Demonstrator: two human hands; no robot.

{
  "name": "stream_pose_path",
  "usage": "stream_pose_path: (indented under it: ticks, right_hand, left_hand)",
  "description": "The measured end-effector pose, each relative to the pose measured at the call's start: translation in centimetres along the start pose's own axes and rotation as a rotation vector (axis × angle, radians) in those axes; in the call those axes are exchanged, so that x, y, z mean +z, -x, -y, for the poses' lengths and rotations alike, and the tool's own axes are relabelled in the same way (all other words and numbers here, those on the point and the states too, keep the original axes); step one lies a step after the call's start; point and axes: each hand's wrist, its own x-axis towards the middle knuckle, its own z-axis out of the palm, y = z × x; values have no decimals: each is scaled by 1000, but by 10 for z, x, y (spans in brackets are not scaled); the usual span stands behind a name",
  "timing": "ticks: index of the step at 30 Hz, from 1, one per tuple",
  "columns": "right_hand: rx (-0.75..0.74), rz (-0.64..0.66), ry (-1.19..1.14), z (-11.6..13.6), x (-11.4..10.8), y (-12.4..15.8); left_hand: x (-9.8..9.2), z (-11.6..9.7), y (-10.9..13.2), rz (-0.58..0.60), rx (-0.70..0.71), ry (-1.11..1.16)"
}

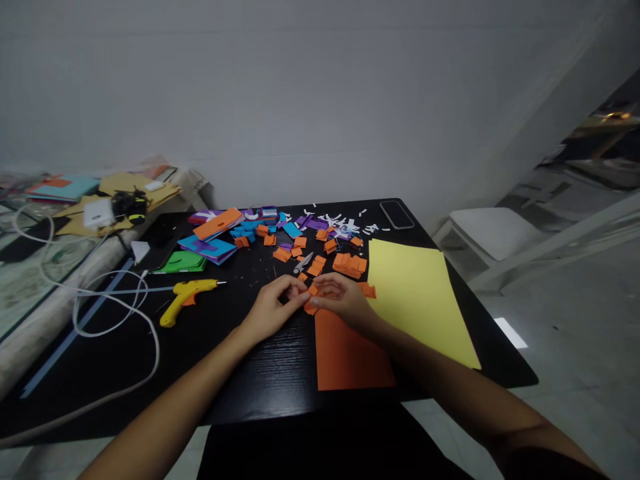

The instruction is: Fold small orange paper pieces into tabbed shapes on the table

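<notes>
My left hand (276, 305) and my right hand (341, 297) meet over the black table. Between their fingertips they pinch a small orange paper piece (313, 290). More orange paper lies just under the fingers. Below my right hand rests a large orange sheet (353, 353), its upper part covered by the hand and wrist. Scissors (303, 263) lie just beyond my hands, their handles hidden among the paper. Several small folded orange pieces (350, 265) are piled past my right hand.
At left lies a yellow glue gun (187, 297) near a white cable (155, 353). Yellow sheets (420, 293) are stacked at right. White paper scraps (345, 223), blue, purple and green paper and a phone (397, 215) are at the back. A white chair (483, 233) stands beyond the right edge.
</notes>
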Motion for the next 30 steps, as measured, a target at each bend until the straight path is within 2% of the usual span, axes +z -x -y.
stream_pose_path:
  ticks: [3, 15, 21, 25, 30]
  right_hand:
    - [-8, -8, -25, -3, -1, -1]
    - [53, 11, -79, -4, -3, -4]
    - [99, 49, -118, 4, -2, 0]
    - [145, 80, -148, 1, -1, 0]
    - [110, 60, -142, -6, 0, -2]
  left_hand:
    - [0, -1, 0, 67, -12, 8]
    - [1, 0, 0, 156, -46, 81]
    - [2, 2, 0, 84, -68, 105]
    - [2, 1, -1, 43, -111, 154]
    - [2, 0, -1, 42, -116, 172]
